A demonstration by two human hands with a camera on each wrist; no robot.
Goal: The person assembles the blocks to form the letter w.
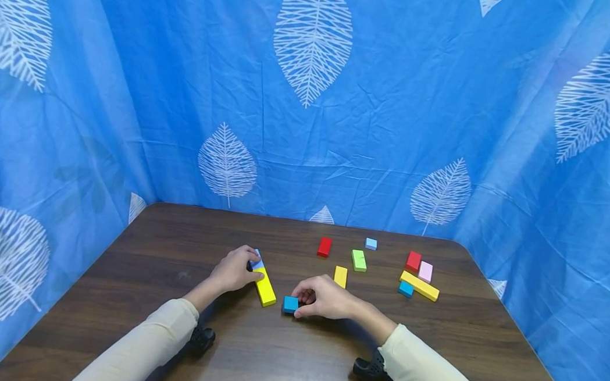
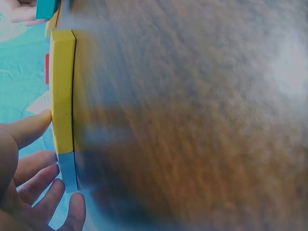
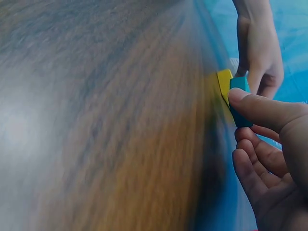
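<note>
Hands work side by side at the near middle of a dark wooden bench (image 1: 165, 246) hung round with blue leaf-print cloth (image 1: 394, 103). The left hand (image 1: 234, 270) curls its fingers about a small light-blue block (image 1: 256, 261), which lies flat at the far end of a long yellow block (image 1: 265, 286); the left wrist view shows the two end to end, the thumb (image 2: 29, 127) resting against the yellow side. Just to the right, the right hand (image 1: 324, 298) pinches a teal square block (image 1: 290, 304) between thumb and fingers, the block sitting on the bench close to the near end of the long yellow one; whether they touch I cannot tell.

Further back lie a short yellow block (image 1: 340, 276), a green block (image 1: 359, 259), a red block (image 1: 324, 246) and a pale blue cube (image 1: 371, 243). Toward the right sits a cluster: another red block (image 1: 413, 260), a pink block (image 1: 425, 271), a second long yellow bar (image 1: 419, 285) and a teal block (image 1: 406, 289) just beside it.
</note>
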